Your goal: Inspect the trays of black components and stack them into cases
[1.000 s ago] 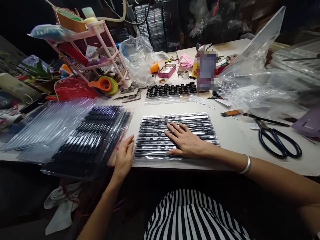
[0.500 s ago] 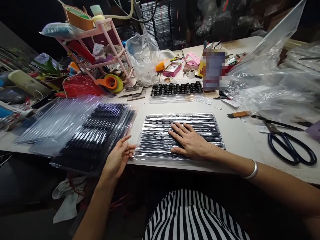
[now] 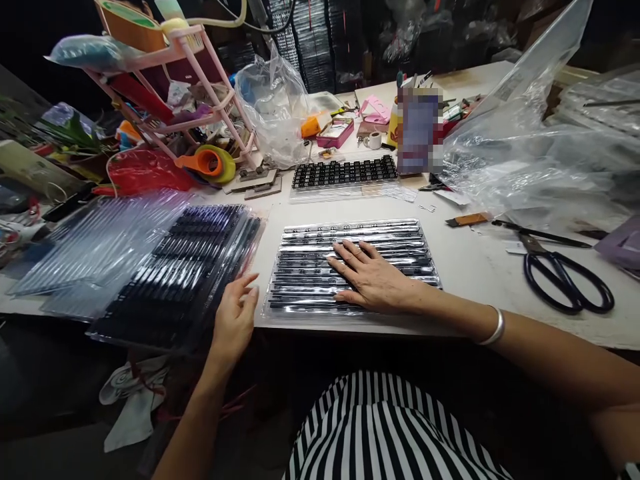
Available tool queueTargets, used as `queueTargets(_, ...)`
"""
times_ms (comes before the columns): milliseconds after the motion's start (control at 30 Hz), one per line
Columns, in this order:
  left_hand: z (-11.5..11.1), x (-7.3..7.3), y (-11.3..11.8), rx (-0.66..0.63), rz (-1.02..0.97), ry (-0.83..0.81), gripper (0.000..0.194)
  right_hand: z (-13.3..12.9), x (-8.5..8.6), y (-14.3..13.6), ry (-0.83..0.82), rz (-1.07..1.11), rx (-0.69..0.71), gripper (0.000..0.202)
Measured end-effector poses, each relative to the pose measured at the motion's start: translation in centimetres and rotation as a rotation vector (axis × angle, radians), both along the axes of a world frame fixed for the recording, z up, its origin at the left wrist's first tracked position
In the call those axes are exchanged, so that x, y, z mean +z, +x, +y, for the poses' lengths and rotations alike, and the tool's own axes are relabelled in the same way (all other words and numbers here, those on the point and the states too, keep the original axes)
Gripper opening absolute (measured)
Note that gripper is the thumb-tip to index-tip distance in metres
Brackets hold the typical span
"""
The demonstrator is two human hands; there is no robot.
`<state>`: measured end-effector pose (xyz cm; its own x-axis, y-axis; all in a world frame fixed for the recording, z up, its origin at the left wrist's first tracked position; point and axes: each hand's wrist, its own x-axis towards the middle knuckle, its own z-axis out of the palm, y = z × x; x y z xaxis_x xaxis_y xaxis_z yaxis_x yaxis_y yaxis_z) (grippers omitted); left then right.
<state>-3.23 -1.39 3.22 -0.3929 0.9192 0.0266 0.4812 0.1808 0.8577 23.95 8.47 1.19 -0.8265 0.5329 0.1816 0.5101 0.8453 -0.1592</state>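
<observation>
A clear plastic tray [image 3: 296, 275], filled with rows of thin black strips, lies flat on the white table. My right hand [image 3: 373, 279] rests palm down across its middle, fingers spread. Just off the tray's left edge is my left hand [image 3: 234, 320], holding nothing, its fingers loosely bent and apart. Beside that hand, a stack of similar trays with black strips [image 3: 173, 283] reaches over the table's front edge. Clear ribbed plastic sheets or trays [image 3: 107, 243] lie to the left of the stack, partly overlapping it.
Large black-handled scissors [image 3: 567, 283] and an orange-handled cutter [image 3: 467, 220] lie at right. Behind the tray sits a block of small black parts [image 3: 345, 173]. A pink rack [image 3: 193, 57] stands at back left; loose clear plastic [image 3: 530, 163] piles up at right.
My left hand has let go of the tray's left corner and drawn slightly away. The right hand stays flat on the tray. The whole view has shifted a little.
</observation>
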Motion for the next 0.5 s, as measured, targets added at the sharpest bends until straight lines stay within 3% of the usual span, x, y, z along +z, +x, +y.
queueTargets(100,1.5,-0.6,1.3,-0.245,0.388,0.042,0.052,-0.2,0.0,-0.1,-0.011,-0.010,-0.008,0.076)
queueTargets(200,2.9,-1.3,1.9,-0.403,0.492,-0.070,0.055,-0.2,0.3,-0.2,-0.022,0.001,-0.027,0.075)
queueTargets(400,3.2,-2.8,0.6,-0.405,0.384,-0.041,0.062,0.7,1.9,1.4,-0.159,-0.004,-0.032,0.049)
queueTargets(500,3.1,-3.0,0.2,-0.352,0.325,0.002,0.065,0.5,2.3,4.1,-0.191,-0.021,-0.193,0.043)
